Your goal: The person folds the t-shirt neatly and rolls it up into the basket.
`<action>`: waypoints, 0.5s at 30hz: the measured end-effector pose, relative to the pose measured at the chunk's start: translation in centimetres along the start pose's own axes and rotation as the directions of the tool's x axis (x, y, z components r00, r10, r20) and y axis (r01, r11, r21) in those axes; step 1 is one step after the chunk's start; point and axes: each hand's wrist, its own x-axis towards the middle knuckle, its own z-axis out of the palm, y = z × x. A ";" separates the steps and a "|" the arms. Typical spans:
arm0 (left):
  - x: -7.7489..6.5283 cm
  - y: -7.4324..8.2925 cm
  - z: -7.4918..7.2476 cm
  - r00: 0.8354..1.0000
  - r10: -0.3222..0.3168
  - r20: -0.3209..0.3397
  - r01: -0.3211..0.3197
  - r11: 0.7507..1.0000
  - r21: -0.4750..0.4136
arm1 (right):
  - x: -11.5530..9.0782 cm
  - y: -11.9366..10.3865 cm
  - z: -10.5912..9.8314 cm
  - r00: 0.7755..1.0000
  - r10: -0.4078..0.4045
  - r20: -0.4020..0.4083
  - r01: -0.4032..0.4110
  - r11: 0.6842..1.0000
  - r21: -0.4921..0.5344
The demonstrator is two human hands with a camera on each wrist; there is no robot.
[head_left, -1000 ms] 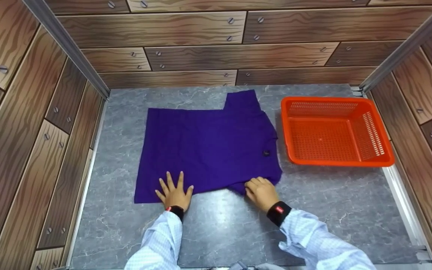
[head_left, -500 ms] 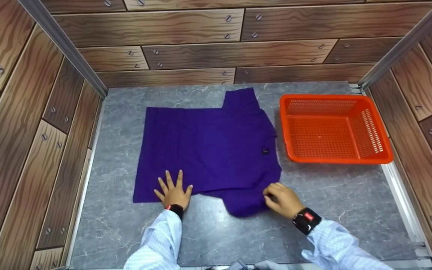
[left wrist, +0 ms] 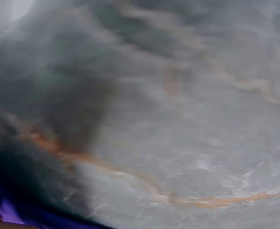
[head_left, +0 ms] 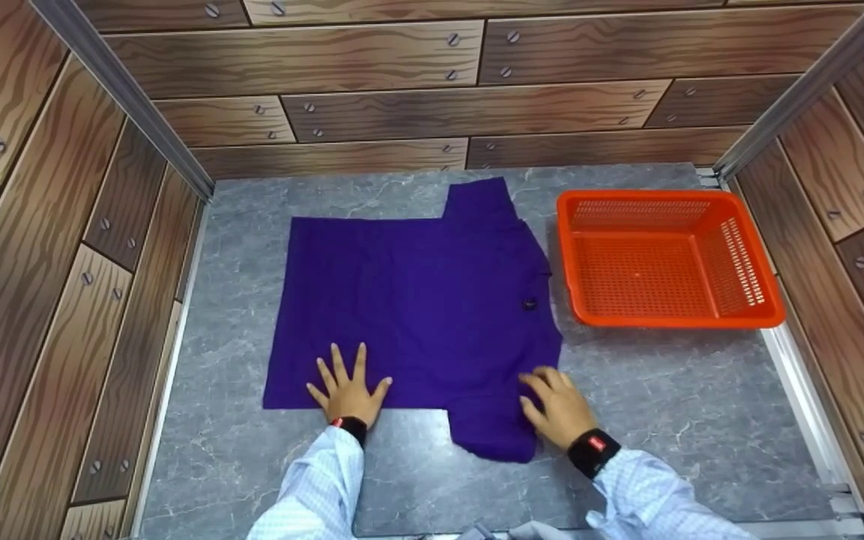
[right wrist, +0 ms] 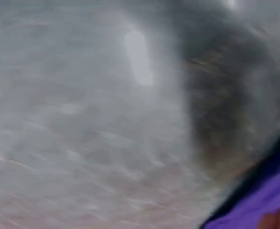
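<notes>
- A second ago the near sleeve (head_left: 488, 427) was mostly tucked under; now it is lying spread toward me, and the shirt's near edge is running straighter.
- My right hand (head_left: 563, 411) is sitting farther to the right than it was then, when its fingers were bunching the cloth; my left hand (head_left: 352, 394) is staying in the same place.
- My left fingers are spreading wide and straight, lying on the purple shirt (head_left: 417, 307) near its bottom hem.
- My right fingers are bending loosely, with a gap showing between thumb and forefinger; they are reaching over the cloth beside the near sleeve, and I cannot tell how firmly they are touching it.
- The shirt is lying flat on the grey table (head_left: 229, 315), its collar end pointing right and its far sleeve (head_left: 479, 201) stretching away from me.
- The orange basket (head_left: 676, 321) is standing upright just beside the collar end, its holed floor and walls showing.
- Both wrist views are mostly showing blurred table, with purple cloth in a lower corner.
</notes>
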 end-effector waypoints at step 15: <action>2.5 2.3 0.0 0.992 -0.098 0.080 0.093 0.993 0.075 | 6.3 0.6 3.1 0.941 0.241 0.238 -0.197 0.961 -0.194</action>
